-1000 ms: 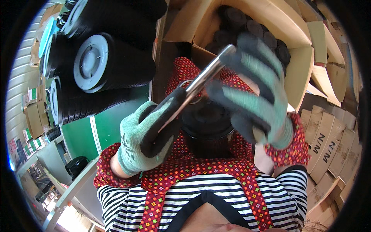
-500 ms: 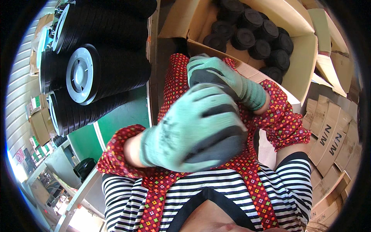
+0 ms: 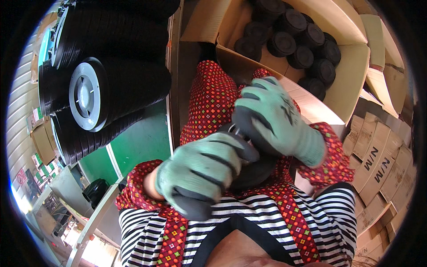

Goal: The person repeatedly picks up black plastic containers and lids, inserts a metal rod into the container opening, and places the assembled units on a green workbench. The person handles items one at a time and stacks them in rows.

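Observation:
Both my hands wear pale green gloves with dark grey coated palms and fingers. They meet over my lap, above a round black piece (image 3: pixel 255 174) that is mostly hidden beneath them. My right hand (image 3: pixel 278 120) is closed, its coated fingers curled down onto the black piece. Beside it my left hand (image 3: pixel 200 171) is closed too, thumb and fingertips pressed together near the right fingers. A small shiny bit (image 3: pixel 234 130) glints between the two hands; its kind is too small and blurred to tell.
An open cardboard box (image 3: pixel 356 84) with several round black pieces (image 3: pixel 282 43) stands ahead on the right. At left, long stacks of thin black discs (image 3: pixel 129 89), one ended by a grey plastic ring (image 3: pixel 84 96), lie over a green tabletop (image 3: pixel 142 142). Flattened cartons (image 3: pixel 378 155) fill the right.
My left hand has drawn back toward me and left, off the right hand. The right hand has turned and come nearer. The black piece and a shiny bit now show between them.

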### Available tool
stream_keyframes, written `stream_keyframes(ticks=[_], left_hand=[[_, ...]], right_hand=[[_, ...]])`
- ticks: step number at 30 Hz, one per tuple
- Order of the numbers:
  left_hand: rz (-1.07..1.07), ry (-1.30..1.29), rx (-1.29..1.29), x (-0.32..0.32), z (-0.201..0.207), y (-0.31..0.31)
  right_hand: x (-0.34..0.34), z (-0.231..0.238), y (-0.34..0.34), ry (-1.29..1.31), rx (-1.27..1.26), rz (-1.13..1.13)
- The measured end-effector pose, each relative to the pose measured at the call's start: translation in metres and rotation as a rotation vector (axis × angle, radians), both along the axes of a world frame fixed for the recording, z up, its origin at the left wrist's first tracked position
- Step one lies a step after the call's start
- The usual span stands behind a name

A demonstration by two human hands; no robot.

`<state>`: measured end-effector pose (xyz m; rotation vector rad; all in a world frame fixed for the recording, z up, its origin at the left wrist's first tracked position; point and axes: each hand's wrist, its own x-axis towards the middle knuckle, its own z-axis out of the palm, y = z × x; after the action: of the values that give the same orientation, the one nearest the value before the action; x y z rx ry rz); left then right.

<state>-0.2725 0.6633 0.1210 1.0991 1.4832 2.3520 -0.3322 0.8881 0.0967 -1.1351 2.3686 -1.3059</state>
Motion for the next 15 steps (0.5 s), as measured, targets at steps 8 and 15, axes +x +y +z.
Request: stream_keyframes(ticks=[8, 15], left_hand=[[0.013, 0.021, -0.779, -0.027, 0.072, -0.015], [0.035, -0.031, -1.812, -0.025, 0.084, 0.028]], right_hand=[[-0.028, 0.008, 0.018, 0.017, 0.023, 0.238], [-0.001, 0.020, 0.014, 0.129, 0.185, 0.027]])
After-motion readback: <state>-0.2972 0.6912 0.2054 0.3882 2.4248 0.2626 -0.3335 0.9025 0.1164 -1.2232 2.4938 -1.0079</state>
